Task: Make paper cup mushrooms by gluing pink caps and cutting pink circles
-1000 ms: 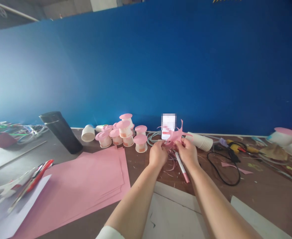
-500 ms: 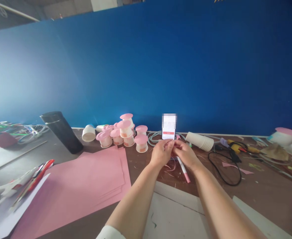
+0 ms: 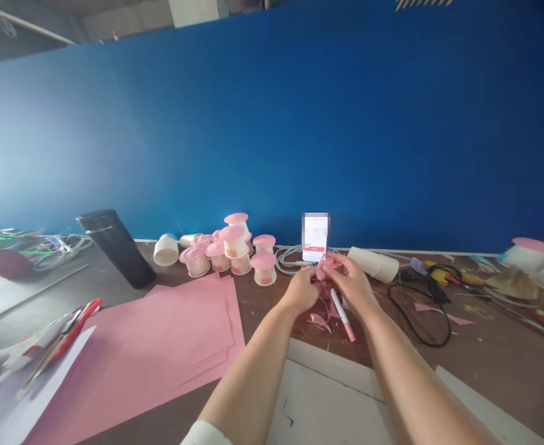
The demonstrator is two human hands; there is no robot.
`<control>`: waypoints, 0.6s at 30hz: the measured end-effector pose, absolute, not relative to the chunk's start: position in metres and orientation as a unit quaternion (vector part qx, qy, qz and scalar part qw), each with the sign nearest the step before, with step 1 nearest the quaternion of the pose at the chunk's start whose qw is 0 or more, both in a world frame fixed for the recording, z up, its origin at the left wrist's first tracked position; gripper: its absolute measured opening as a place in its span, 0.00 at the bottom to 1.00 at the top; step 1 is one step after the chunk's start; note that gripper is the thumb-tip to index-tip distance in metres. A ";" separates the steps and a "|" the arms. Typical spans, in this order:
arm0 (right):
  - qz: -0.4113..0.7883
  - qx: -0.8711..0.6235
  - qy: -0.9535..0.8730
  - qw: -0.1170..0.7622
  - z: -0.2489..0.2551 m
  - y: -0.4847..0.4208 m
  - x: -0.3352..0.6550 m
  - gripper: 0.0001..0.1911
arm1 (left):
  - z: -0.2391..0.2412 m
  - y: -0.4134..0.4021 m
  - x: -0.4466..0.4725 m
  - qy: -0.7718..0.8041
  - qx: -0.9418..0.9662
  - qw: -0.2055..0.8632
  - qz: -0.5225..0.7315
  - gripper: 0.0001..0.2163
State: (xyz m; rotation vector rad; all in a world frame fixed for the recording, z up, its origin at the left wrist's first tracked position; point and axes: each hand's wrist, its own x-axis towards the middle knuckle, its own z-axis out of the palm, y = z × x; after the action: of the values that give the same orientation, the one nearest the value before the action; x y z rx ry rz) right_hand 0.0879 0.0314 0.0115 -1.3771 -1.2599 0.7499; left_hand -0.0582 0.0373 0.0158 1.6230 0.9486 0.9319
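My left hand (image 3: pixel 303 290) and my right hand (image 3: pixel 353 284) come together over the table, with fingers closed on a small piece of pink paper (image 3: pixel 321 270). Its shape is partly covered by the fingers. Right behind them a phone (image 3: pixel 314 238) stands upright with its screen lit. Below the right hand lies a white marker with a pink end (image 3: pixel 344 316). Curled pink paper scraps (image 3: pixel 321 320) are scattered beside the marker. A stack of paper cups (image 3: pixel 373 264) lies on its side just right of the right hand.
Paper cups with pink discs on top (image 3: pixel 235 244) stand left of the phone. Pink sheets (image 3: pixel 151 346) cover the left of the table, near a black tumbler (image 3: pixel 117 247) and red-handled scissors (image 3: pixel 78 324). A black cable (image 3: pixel 420 334) loops at right. White board (image 3: pixel 327 395) lies in front.
My hands have parted slightly, the left one lower, and the pink paper now shows between the fingers. More pink scraps are visible beneath them.
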 end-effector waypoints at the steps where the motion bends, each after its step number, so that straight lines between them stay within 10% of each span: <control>1: 0.314 -0.583 -0.533 0.527 0.012 0.031 0.088 0.30 | 0.014 0.038 -0.058 0.404 0.670 0.490 0.386 0.03; 18: 0.295 -0.613 -0.556 0.477 0.042 0.024 0.091 0.18 | 0.024 0.037 -0.058 0.421 0.493 0.560 0.515 0.17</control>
State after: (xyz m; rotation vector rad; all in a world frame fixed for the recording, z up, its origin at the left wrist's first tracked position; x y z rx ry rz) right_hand 0.0915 0.0241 0.0420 -1.4970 -1.3583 0.7214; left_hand -0.0582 0.0374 0.0242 1.1627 0.9928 1.2132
